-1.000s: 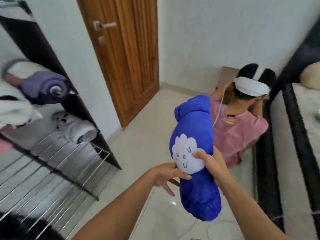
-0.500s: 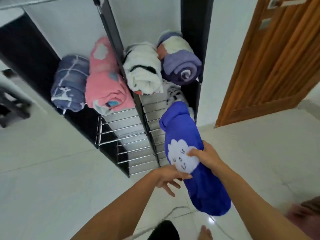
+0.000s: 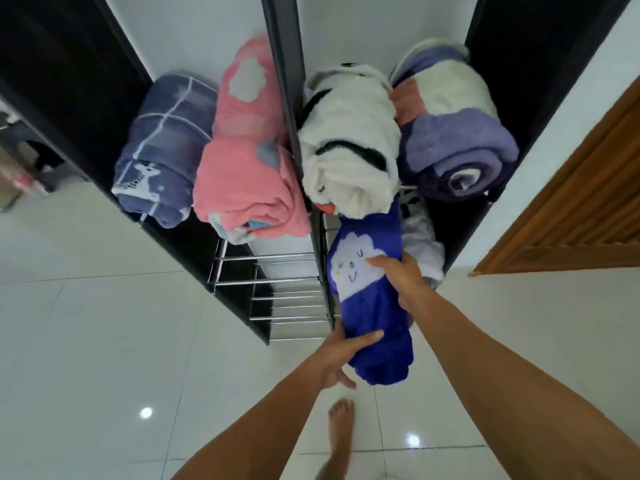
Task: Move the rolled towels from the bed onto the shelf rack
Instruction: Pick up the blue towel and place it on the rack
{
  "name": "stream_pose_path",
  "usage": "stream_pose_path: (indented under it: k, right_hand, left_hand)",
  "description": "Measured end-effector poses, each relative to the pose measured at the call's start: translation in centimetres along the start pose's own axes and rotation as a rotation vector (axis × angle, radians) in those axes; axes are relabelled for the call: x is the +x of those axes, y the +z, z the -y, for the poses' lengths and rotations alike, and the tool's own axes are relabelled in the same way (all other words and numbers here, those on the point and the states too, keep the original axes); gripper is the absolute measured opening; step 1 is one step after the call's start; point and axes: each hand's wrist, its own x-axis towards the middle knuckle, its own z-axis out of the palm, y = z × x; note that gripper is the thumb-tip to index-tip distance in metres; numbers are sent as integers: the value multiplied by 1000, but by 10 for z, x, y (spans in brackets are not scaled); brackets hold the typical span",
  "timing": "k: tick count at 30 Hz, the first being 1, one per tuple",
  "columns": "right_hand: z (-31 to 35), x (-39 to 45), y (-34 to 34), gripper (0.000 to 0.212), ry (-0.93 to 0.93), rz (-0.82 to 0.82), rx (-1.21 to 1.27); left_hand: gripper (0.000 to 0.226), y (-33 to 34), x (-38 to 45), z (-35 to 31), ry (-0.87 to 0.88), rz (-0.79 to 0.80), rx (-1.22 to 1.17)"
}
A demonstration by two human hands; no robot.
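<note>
I hold a rolled blue towel (image 3: pixel 372 306) with a white cloud face, both hands on it. My right hand (image 3: pixel 401 277) grips its upper side near the cloud, and my left hand (image 3: pixel 341 351) cups its lower end. Its far end pokes into the right bay of the black shelf rack (image 3: pixel 287 81), under the upper tier. That upper tier carries a navy checked roll (image 3: pixel 162 150), a pink roll (image 3: pixel 246 161), a white roll with black stripes (image 3: pixel 349 143) and a purple-and-white roll (image 3: pixel 453 133). A pale patterned roll (image 3: pixel 420 237) lies on the lower right wire shelf beside the blue towel.
Chrome wire shelves (image 3: pixel 270 282) show in the lower left bay. A wooden door (image 3: pixel 585 202) stands at the right. White glossy floor tiles (image 3: pixel 86 341) surround the rack, and my bare foot (image 3: pixel 339 431) is below my hands. Dim furniture sits at the far left.
I turned from the room toward the rack and stepped close. The blue towel moved forward into the lower right bay, and my left hand shifted from near its middle to its lower end.
</note>
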Motion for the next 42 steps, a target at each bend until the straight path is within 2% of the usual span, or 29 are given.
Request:
stream_pose_path:
  k: [1, 6, 10, 12, 14, 17, 21, 29, 32, 35, 36, 38, 40, 42]
  right_hand:
    - [4, 11, 6, 56, 5, -10, 13]
    - [15, 51, 29, 63, -2, -21, 12]
    - [26, 70, 41, 47, -63, -130, -274]
    - [26, 77, 42, 46, -35, -141, -432]
    - [17, 79, 39, 52, -3, -72, -511]
    - [-3, 77, 30, 57, 3, 18, -695]
    - [-24, 71, 25, 61, -14, 93, -880]
    - [-39, 72, 23, 65, -1, 63, -943]
    - [-42, 70, 21, 65, 25, 36, -903]
    - [-46, 60, 17, 62, 31, 1, -804]
    - [-50, 55, 13, 60, 25, -18, -756]
    - [-59, 41, 4, 55, 19, -55, -691]
    - [-69, 22, -9, 50, 52, -95, -688]
    - [-84, -2, -25, 51, 118, -148, -661]
  left_hand:
    - [87, -3, 6, -5, 0, -3, -20]
    - [52, -11, 43, -37, 144, -144, -219]
    - [40, -18, 67, -64, 234, -228, -295]
    - [40, -23, 78, -70, 238, -234, -320]
    - [43, -28, 88, -65, 220, -232, -297]
    - [56, -32, 98, -50, 165, -229, -279]
    - [80, -32, 104, -49, 112, -150, -189]
    - [73, -37, 99, -60, 80, -137, -25]
    - [58, -40, 99, -55, 111, -223, 205]
    - [55, -43, 97, -46, 103, -342, 705]
    - [54, -43, 94, -45, 58, -312, 846]
    - [44, -41, 85, -47, -74, -138, 1094]
    - [24, -36, 77, -48, -191, -12, 1171]
    - [20, -26, 71, -47, -241, 62, 1202]
